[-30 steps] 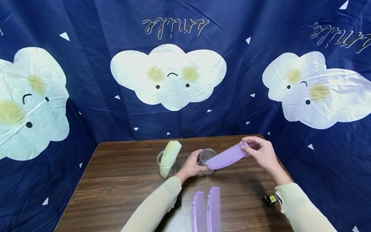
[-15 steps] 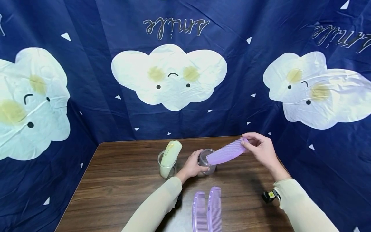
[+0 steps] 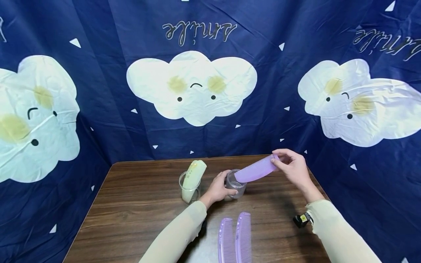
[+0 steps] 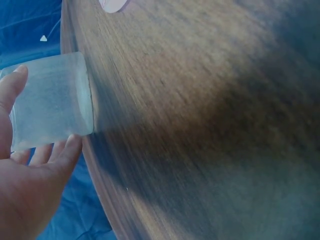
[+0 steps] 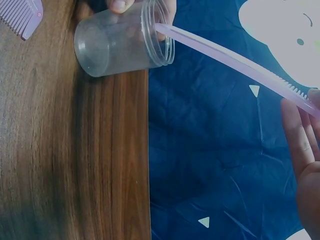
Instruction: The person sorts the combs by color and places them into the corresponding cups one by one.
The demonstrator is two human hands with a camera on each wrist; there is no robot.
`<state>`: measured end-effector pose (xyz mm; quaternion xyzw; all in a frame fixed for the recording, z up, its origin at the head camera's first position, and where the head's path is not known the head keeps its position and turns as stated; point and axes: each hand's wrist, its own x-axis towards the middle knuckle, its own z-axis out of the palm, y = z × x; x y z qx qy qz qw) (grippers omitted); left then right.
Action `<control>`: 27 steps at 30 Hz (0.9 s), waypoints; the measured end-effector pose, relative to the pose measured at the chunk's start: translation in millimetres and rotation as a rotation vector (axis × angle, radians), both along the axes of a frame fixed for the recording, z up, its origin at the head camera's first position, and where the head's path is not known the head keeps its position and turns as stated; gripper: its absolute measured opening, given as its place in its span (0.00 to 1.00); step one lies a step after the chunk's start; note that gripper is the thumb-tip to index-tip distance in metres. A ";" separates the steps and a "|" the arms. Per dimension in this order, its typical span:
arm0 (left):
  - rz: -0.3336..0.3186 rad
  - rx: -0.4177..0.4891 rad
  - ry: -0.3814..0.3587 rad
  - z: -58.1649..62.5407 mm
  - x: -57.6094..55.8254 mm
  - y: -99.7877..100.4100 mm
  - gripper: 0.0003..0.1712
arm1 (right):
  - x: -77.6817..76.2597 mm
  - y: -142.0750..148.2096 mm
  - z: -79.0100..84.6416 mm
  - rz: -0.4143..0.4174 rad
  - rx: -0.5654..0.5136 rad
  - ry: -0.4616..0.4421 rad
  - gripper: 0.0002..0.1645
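Observation:
My left hand (image 3: pixel 218 187) grips a clear plastic jar (image 3: pixel 237 189), thumb on the near side and fingers round the far side. In the left wrist view the jar (image 4: pixel 50 100) stands on the table between thumb and fingers. My right hand (image 3: pixel 292 168) pinches one end of a purple comb (image 3: pixel 256 170), which slants down to the left. The right wrist view has the comb's (image 5: pixel 230 60) lower tip just inside the jar's (image 5: pixel 120 42) threaded mouth. Two more purple combs (image 3: pixel 226 239) lie side by side on the table in front of the jar.
Left of my left hand, another clear jar (image 3: pixel 185 195) holds pale green combs (image 3: pixel 194 175) leaning upward. The brown wooden table (image 3: pixel 131 204) ends at the back against a dark blue curtain (image 3: pixel 105 109) with white clouds. A black wrist device (image 3: pixel 302 220) hangs under my right sleeve.
My right hand has moved slightly left, and the comb's lower tip has come from the jar's near rim over and into its mouth. The left hand still holds the jar.

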<state>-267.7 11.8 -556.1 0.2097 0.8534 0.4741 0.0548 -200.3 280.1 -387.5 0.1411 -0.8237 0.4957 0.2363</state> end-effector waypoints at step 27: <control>-0.002 0.005 0.006 2.7 1.1 1.2 0.52 | -36.8 -3.5 -34.5 -0.017 0.131 0.040 0.16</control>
